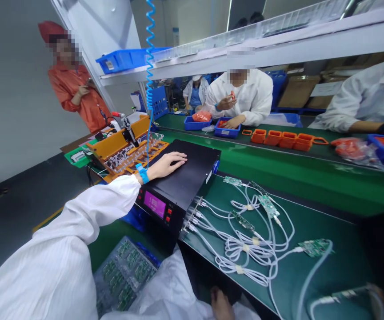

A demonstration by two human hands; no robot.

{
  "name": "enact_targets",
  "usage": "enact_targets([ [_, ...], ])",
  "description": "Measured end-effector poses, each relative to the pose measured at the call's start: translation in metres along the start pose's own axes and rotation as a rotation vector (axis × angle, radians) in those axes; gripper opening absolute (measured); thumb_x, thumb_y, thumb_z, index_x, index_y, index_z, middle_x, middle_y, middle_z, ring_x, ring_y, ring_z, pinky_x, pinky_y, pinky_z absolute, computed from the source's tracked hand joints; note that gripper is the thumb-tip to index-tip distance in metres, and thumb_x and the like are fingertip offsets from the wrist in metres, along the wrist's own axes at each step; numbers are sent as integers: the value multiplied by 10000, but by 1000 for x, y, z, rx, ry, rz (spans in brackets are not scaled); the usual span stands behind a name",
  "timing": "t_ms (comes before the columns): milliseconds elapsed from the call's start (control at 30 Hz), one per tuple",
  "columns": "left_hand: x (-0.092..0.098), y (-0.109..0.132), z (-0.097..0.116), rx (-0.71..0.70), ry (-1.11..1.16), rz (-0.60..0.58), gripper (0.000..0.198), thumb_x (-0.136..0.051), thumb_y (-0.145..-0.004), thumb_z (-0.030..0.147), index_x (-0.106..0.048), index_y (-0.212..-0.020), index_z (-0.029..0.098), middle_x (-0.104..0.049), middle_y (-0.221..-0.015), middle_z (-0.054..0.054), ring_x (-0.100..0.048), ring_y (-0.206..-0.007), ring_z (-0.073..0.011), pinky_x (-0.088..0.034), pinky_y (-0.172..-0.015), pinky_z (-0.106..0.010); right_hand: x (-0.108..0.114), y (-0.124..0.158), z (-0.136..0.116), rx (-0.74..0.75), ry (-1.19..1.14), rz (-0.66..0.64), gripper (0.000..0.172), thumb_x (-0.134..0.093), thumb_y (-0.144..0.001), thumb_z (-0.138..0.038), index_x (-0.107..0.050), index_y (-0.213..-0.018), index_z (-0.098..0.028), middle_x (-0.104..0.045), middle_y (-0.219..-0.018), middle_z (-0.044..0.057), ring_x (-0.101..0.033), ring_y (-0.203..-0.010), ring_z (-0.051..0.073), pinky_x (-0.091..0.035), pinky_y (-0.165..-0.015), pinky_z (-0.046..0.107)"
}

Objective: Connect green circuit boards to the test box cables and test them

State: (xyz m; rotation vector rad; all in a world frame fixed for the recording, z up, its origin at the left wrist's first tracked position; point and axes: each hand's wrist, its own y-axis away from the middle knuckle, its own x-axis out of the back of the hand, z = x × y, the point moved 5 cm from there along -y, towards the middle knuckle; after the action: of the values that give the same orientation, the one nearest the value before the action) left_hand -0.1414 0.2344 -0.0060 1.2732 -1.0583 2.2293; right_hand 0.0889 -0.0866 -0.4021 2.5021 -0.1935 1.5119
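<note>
My left hand (pixel 168 164), with a blue wrist strap, rests palm down and fingers stretched on the top of a black test box (pixel 192 171). It holds nothing. A lit pink screen (pixel 154 204) and red buttons are on the box's front. White cables (pixel 245 249) run from its side ports to several green circuit boards (pixel 268 206) on the bench. At the bottom edge, by my lap, a bit of skin that seems to be my right hand (pixel 221 305) shows; its fingers are too dim and cut off to make out.
An orange fixture (pixel 125 146) with a clamp stands left of the box. Below lies a clear tray of boards (pixel 125 271). Across the bench, co-workers in white sit by blue bins (pixel 227 129) and orange frames (pixel 287 138). A coiled blue air hose (pixel 150 58) hangs down; a person in orange stands left.
</note>
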Motion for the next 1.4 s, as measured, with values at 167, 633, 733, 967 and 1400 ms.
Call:
enact_targets([
  [167, -14, -30, 34, -87, -140, 6, 381, -477, -1061, 397, -745, -1173, 150, -733, -1226, -118, -659, -1178, -222, -514, -1086, -384, 13, 1, -5, -50, -134, -204, 452, -329, -925, -59, -730, -825, -243, -775, -864, 114, -806, -941, 261, -572, -789, 325],
  [633, -229, -141, 296, -560, -82, -566, 238, -561, -962, 231, -771, -1075, 226, -782, -1094, -106, -737, -1038, -285, -544, -892, -387, 257, 40, -54, -114, -493, 119, 244, -526, -1029, -373, -735, -1112, -278, -776, -1094, 43, -724, -1028, 240, -528, -927, 335],
  [733, -242, -144, 305, -476, -34, -607, 244, -566, -965, 255, -770, -1095, 230, -768, -1152, -127, -715, -1128, -321, -533, -956, -436, 313, 1, -23, -201, -389, 397, 304, -481, -1049, -348, -707, -1177, -189, -749, -1160, 112, -727, -997, 237, -527, -914, 335],
  [967, -240, -138, 292, -465, -51, -582, 382, -564, -973, 263, -688, -1328, 197, -769, -1123, -142, -712, -1152, -335, -537, -981, -436, 344, -100, 33, -525, -166, 390, 267, -594, -1003, -246, -742, -1154, -84, -742, -1189, 239, -715, -1158, 321, -508, -952, 362],
  [1400, -292, -157, 293, -361, 313, -645, 445, -363, -1040, 458, -681, -1032, 147, -728, -1122, -190, -677, -1139, -334, -466, -998, -435, 374, -83, 52, -404, -409, 767, 170, -591, -938, -254, -739, -974, -178, -791, -1046, 94, -737, -1032, 213, -543, -877, 283],
])
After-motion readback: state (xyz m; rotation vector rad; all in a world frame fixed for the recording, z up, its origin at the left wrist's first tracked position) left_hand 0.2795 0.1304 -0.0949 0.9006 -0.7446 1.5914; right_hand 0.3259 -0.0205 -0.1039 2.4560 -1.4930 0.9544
